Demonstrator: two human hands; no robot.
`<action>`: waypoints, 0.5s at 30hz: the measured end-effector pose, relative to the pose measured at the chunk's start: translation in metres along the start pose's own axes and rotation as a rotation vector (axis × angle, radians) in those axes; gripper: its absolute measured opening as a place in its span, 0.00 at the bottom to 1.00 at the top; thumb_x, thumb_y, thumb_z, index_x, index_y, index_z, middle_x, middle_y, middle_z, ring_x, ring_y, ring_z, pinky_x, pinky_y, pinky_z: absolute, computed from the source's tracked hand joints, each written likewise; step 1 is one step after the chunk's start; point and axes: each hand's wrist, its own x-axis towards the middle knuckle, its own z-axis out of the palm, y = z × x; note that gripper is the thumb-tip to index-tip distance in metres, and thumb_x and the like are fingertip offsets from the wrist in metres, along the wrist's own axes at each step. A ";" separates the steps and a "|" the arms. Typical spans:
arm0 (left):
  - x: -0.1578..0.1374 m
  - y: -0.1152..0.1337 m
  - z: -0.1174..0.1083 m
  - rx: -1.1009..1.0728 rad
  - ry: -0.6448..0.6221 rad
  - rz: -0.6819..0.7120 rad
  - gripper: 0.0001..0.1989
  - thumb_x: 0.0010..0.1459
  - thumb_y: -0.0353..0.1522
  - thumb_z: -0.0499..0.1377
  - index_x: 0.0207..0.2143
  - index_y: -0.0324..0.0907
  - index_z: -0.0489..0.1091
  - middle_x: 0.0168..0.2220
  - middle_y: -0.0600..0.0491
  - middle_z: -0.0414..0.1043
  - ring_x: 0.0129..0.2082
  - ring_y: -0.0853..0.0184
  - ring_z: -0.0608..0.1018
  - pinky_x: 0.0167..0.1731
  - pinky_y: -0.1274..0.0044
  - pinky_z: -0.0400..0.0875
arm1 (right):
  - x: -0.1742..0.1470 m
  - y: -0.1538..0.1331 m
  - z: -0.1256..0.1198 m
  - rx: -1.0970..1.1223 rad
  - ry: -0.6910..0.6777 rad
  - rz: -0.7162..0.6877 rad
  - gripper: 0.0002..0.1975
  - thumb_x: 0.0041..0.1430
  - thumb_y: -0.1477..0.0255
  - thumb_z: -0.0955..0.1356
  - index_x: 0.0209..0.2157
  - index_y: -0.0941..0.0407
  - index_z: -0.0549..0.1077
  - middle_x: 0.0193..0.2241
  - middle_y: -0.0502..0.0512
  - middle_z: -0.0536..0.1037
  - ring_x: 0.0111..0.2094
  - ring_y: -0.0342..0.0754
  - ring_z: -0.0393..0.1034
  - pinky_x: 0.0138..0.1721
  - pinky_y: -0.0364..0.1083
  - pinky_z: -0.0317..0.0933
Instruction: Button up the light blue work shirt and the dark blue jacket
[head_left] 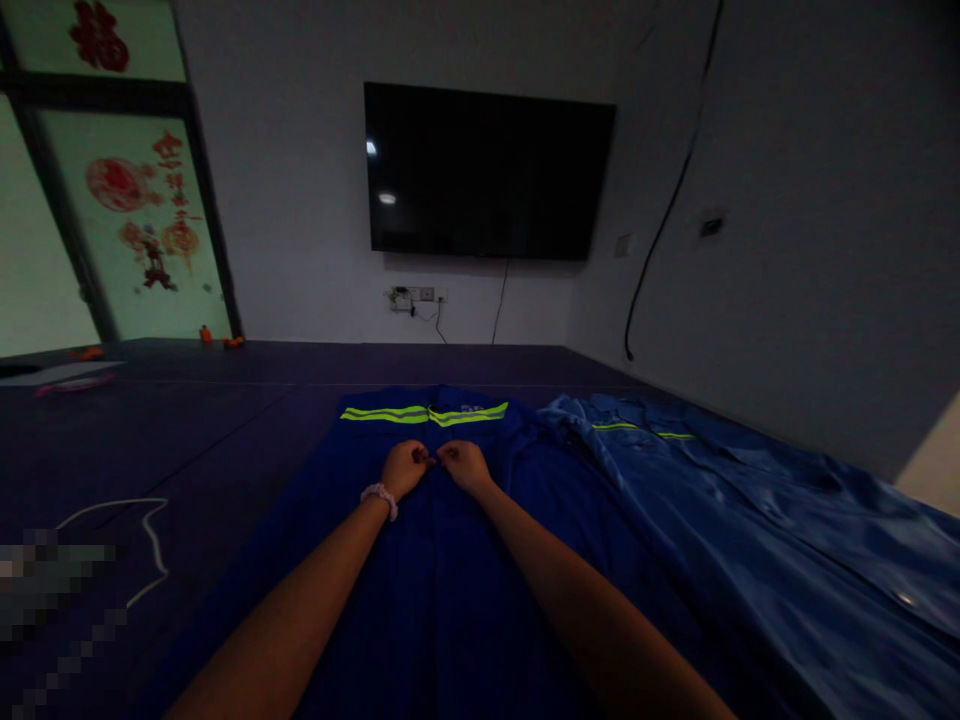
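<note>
A dark blue work jacket (375,590) with yellow-green reflective strips across its chest lies spread out in front of me. Both hands meet over its front opening, just below the strips. My left hand (406,468), with a pale pink scrunchie (380,499) at the wrist, pinches the jacket's front edge. Close beside it, my right hand (463,466) pinches the other side of the same opening. The fingertips nearly touch, and any small fastener between them is too dark to make out.
A lighter blue garment (720,510) with thin reflective strips lies to the right, against the jacket. At left a white cable (156,540) curls on the dark surface. Small orange objects (233,342) sit at the back left. A television (491,175) hangs on the wall ahead.
</note>
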 end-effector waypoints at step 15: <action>0.001 0.002 0.000 0.005 0.035 -0.024 0.10 0.50 0.32 0.51 0.21 0.38 0.68 0.22 0.54 0.69 0.24 0.70 0.70 0.25 0.80 0.59 | 0.000 0.001 0.000 0.014 -0.007 0.001 0.09 0.52 0.75 0.64 0.31 0.56 0.76 0.27 0.52 0.78 0.29 0.43 0.72 0.29 0.39 0.61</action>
